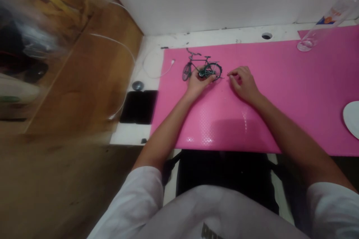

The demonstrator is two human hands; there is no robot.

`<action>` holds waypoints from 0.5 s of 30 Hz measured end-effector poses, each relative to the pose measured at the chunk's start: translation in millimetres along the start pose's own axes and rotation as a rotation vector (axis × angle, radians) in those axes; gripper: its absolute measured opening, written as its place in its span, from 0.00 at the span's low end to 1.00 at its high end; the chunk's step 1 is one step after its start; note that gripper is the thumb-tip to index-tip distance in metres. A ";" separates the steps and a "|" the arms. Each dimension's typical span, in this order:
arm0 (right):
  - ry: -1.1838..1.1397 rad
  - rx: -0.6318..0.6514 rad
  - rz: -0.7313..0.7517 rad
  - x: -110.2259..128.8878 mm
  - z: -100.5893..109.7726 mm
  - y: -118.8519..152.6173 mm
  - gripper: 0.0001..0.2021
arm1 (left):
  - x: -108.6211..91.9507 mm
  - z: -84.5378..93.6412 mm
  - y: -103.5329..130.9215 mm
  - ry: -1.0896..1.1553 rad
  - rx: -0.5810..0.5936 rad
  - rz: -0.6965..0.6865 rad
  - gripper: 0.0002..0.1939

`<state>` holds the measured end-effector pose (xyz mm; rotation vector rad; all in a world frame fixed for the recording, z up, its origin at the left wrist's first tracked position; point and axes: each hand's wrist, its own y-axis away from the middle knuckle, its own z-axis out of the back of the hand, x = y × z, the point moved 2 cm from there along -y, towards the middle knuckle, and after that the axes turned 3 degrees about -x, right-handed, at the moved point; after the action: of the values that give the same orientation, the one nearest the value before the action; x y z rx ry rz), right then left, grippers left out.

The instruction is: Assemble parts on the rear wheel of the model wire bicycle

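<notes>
A small dark model bicycle point(200, 60) stands upright over the pink mat point(224, 119), its handlebars toward the left. My left hand point(198, 81) grips it low at the frame and rear wheel, thumb and fingers on either side. A thin light rod sticks out to the right near the bottom of the rear wheel. Just right of that wheel is my right hand point(243, 81), apart from the bicycle, thumb and index finger pinched together. Whatever is between those fingertips is too small to make out.
A clear bottle point(316, 31) stands at the back right, and a white round object point(352, 118) lies at the right edge. On the left are a black flat object point(138, 106), a dark round item point(138, 86) and a white cable point(165, 73). A wall rises behind.
</notes>
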<state>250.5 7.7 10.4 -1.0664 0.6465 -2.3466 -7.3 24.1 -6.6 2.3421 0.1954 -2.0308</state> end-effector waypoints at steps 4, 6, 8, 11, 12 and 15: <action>-0.019 -0.019 0.042 8.1 -4.1 2.8 0.13 | 18.6 -10.0 4.7 -0.052 0.009 -0.052 0.43; -0.020 -0.037 0.037 8.8 -4.6 3.4 0.12 | 25.4 -11.4 6.0 -0.089 0.010 -0.091 0.44; -0.020 -0.055 0.020 8.6 -4.4 3.7 0.11 | 30.0 -11.5 6.5 -0.122 0.011 -0.124 0.42; -0.024 -0.077 -0.019 8.3 -4.0 4.5 0.10 | 33.3 -11.5 5.6 -0.122 0.003 -0.161 0.39; -0.027 -0.083 -0.033 8.2 -4.1 4.8 0.10 | 33.6 -11.7 5.2 -0.108 -0.005 -0.173 0.38; -0.038 -0.082 -0.079 7.5 -4.9 5.9 0.09 | 32.8 -12.7 4.2 -0.080 -0.038 -0.187 0.36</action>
<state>243.7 -0.3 8.2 -1.1897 0.7035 -2.3790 10.2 23.7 -37.4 2.2935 0.4612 -2.1756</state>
